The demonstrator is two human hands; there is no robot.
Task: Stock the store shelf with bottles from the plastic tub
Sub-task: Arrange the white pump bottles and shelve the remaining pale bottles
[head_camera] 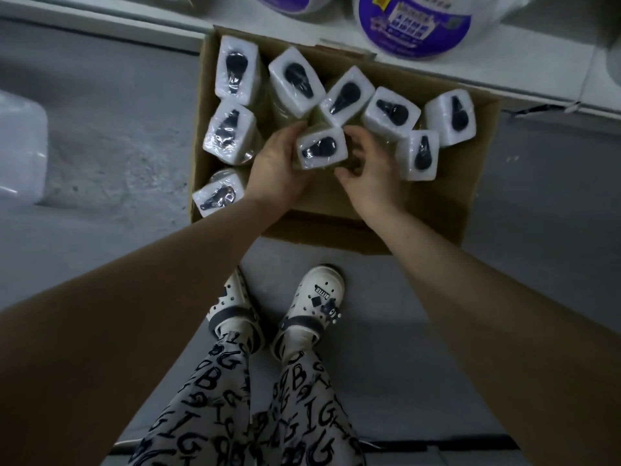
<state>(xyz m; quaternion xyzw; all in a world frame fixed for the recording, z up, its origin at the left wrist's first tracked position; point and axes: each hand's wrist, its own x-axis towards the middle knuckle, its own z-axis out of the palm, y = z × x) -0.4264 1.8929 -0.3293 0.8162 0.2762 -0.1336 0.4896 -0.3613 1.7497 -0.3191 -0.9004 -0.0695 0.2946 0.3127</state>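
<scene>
An open cardboard box (477,183) sits on the floor below a white shelf (504,62). Several bottles stand in it, each with a white foam block and black pump head on top, wrapped in clear film. One bottle (321,148) in the middle front is between both hands. My left hand (279,169) grips its left side with fingers curled round it. My right hand (373,169) curls round its right side, thumb near the foam top. The bottle bodies are mostly hidden under the foam tops.
Large white tubs with purple labels (413,25) stand on the shelf above the box. A translucent plastic container (20,146) lies on the grey floor at the left. My feet in white clogs (316,304) stand just before the box.
</scene>
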